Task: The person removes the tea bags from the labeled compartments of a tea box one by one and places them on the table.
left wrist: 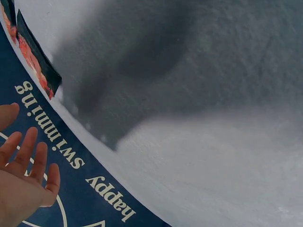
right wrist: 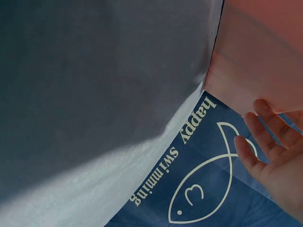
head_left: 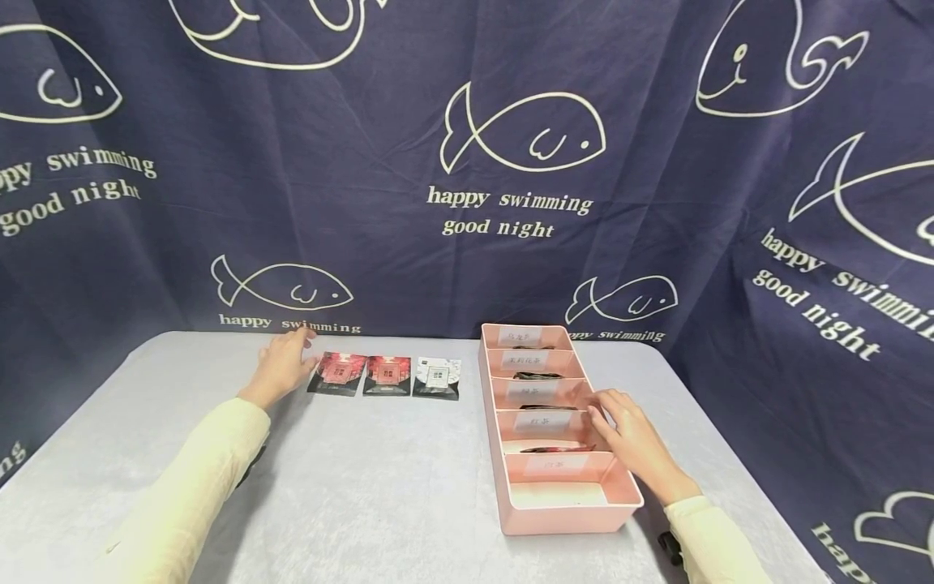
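Note:
Three tea sachets lie in a row on the table: a red-and-black one (head_left: pixel 339 374) at the left, a similar red-and-black one (head_left: pixel 388 375) in the middle and a white-and-black one (head_left: pixel 436 378) at the right. My left hand (head_left: pixel 283 367) is just left of the first sachet; its fingers look spread and hold nothing in the left wrist view. A pink divided box (head_left: pixel 572 521) with paper labels stands right of the sachets. My right hand (head_left: pixel 633 438) is at the box's right rim, fingers loosely bent, thumb near the edge, nothing gripped.
Dark sachets stand in the rear compartments, and a red sachet (head_left: pixel 558 449) is in the second compartment from the front. The front compartment's white floor (head_left: pixel 558 493) shows. A dark blue curtain (head_left: pixel 394 203) with fish prints hangs behind the pale table (head_left: pixel 365 487).

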`<control>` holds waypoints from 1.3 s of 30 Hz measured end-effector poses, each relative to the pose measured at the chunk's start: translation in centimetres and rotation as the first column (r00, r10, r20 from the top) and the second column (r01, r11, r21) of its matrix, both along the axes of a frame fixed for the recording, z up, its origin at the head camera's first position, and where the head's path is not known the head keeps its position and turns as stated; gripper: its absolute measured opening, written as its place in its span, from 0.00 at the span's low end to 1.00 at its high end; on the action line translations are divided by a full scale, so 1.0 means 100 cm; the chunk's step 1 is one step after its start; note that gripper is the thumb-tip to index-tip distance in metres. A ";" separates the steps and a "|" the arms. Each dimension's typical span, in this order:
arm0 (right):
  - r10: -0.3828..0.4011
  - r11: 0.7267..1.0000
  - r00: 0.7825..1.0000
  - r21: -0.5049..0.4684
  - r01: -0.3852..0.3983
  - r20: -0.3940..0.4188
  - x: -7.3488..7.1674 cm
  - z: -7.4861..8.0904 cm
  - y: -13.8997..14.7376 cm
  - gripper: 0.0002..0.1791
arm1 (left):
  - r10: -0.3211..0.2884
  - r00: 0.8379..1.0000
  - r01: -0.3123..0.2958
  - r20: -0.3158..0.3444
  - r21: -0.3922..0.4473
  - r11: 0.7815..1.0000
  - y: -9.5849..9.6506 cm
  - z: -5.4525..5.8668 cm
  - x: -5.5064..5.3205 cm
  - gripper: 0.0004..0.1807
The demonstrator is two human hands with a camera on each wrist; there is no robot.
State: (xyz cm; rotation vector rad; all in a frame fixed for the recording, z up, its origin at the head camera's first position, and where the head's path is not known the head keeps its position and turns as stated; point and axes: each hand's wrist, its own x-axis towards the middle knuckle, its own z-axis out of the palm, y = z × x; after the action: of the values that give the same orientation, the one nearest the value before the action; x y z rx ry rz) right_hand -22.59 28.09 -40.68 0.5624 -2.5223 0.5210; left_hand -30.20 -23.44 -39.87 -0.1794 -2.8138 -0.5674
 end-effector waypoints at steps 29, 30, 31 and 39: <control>0.009 1.000 1.000 -0.004 -0.009 0.010 -0.001 0.001 0.000 0.08 | -0.298 0.944 0.290 -0.141 -0.073 0.954 0.055 0.012 0.020 0.18; 0.008 1.000 1.000 -0.006 -0.008 0.010 -0.001 0.001 0.000 0.08 | -0.316 0.938 0.307 -0.145 -0.077 0.949 0.059 0.013 0.021 0.18; 0.008 1.000 1.000 -0.006 -0.008 0.009 -0.001 0.001 0.000 0.07 | -0.329 0.933 0.319 -0.147 -0.082 0.944 0.064 0.013 0.023 0.18; 0.006 1.000 1.000 -0.010 -0.006 0.011 -0.001 0.001 0.000 0.08 | -0.445 0.883 0.425 -0.153 -0.145 0.894 0.104 0.013 0.036 0.20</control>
State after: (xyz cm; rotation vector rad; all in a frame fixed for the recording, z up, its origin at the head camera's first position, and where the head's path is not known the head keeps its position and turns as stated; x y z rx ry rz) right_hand -22.67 28.11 -40.56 0.5653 -2.5274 0.5401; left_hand -26.65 -13.03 -38.54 -0.8595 -2.6253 -0.4590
